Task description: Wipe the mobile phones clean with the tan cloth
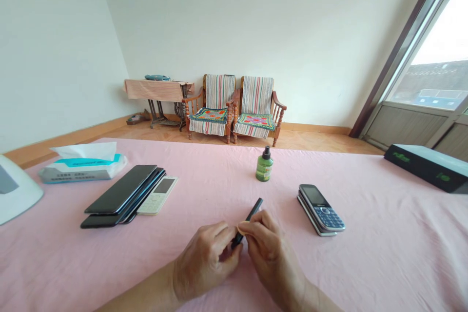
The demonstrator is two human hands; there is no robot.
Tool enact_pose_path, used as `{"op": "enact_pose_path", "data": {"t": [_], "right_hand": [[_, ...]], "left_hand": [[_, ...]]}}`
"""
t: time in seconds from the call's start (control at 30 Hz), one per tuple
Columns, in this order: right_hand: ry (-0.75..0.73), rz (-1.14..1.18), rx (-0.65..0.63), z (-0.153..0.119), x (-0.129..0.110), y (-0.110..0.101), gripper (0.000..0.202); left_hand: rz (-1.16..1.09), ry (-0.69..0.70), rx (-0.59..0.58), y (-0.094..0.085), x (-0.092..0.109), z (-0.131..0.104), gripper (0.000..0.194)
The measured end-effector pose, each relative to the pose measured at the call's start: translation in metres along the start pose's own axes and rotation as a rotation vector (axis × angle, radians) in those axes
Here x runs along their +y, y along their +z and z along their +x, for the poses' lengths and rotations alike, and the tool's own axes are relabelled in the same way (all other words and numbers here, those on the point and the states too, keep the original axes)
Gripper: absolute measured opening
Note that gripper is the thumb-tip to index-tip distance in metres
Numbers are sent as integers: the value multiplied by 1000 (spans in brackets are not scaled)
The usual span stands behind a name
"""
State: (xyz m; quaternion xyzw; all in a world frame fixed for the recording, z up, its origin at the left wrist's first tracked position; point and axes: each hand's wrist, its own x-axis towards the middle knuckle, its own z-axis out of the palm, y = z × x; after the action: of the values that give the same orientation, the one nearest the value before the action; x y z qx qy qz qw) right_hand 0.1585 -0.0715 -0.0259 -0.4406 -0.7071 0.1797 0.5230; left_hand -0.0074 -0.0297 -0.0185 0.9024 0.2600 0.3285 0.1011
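Note:
Just above the pink cloth, near the front middle, a slim black bar-shaped object (255,208) slants away to the right. It looks like a phone seen edge-on, but its faces are hidden. My left hand (209,259) is closed on its near end. Fingers of my right hand (269,253) are pinched against its middle, and the two hands' fingertips almost meet. Right of my right hand, a dark blue keypad phone (321,208) lies on top of another phone. To the left, a white keypad phone (159,196) rests beside a stack of black phones (122,190).
A green bottle (263,168) with a black top stands beyond my hands. A tissue pack (84,165) and part of a white device (18,190) are at left, a black box (427,165) at far right. Two wooden chairs (234,102) stand by the wall.

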Motion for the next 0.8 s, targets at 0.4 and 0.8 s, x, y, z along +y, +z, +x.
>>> {"op": "enact_pose_path", "data": {"t": [0.4, 0.8], "right_hand": [[87, -171, 125, 21, 29, -19, 25], [104, -202, 85, 15, 23, -14, 19]], "left_hand": [[-127, -125, -12, -2, -1, 3, 16], [-469, -526, -89, 2, -12, 10, 27]]}}
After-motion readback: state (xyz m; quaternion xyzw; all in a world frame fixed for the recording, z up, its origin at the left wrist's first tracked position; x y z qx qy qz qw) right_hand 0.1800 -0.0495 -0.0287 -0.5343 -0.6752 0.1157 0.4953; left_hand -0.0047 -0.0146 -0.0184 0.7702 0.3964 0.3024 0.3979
